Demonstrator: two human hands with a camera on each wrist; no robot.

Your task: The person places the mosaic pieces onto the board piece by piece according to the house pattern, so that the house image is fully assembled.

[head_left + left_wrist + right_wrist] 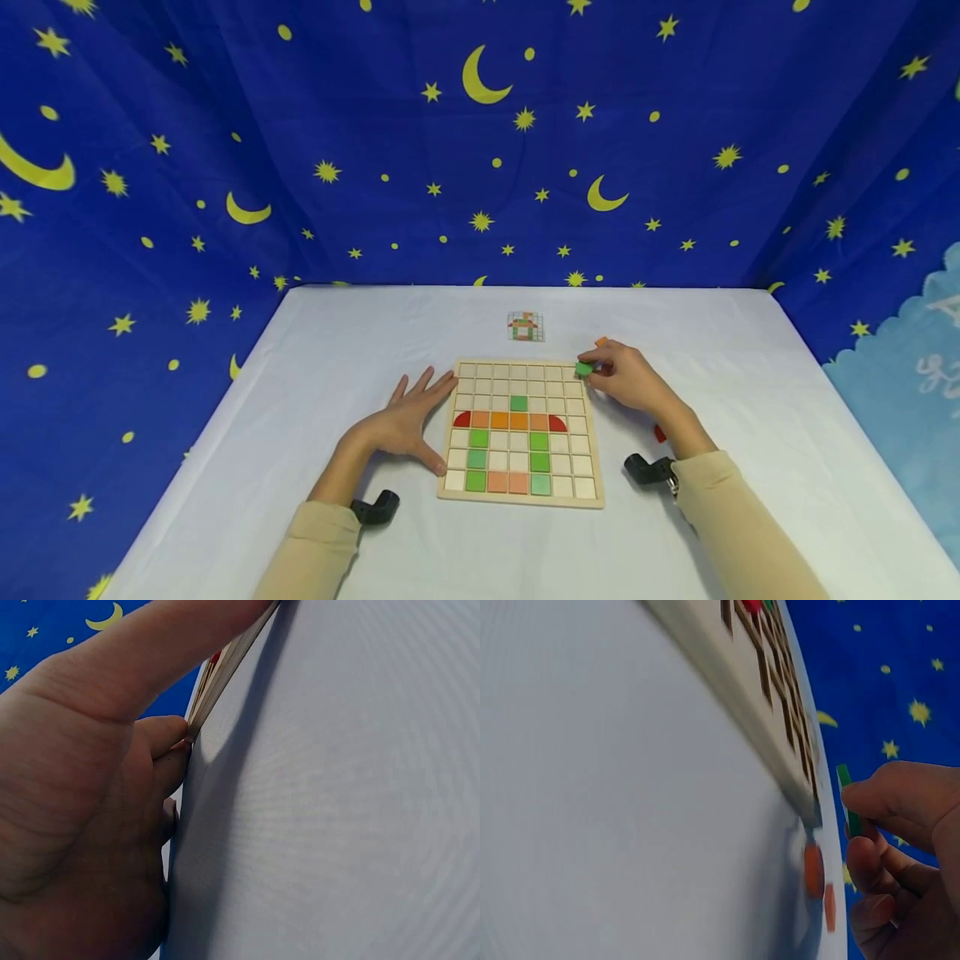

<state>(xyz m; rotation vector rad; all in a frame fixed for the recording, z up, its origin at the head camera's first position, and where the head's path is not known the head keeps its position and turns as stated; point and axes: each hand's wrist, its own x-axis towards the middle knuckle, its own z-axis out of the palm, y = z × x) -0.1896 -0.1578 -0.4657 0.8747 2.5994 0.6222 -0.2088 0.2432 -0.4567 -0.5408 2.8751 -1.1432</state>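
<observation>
A wooden grid board (521, 502) lies on the table with green, orange, pink and red tiles set in some of its squares. My left hand (401, 423) is spread along the board's left edge, thumb and fingertips touching the frame; its thumb (165, 645) also shows against the rim in the left wrist view. Over the board's top right corner, my right hand (626, 375) pinches a green tile (583, 370) between thumb and fingers. The right wrist view shows that green tile (849, 801) edge-on, raised off the table.
Behind the board lies a small pattern card (526, 326) with a coloured grid picture. An orange piece (602, 342) lies beyond the right hand, and a red piece (660, 433) is partly hidden by the right forearm. Blue star-patterned cloth (480, 167) hangs behind the white table (337, 350).
</observation>
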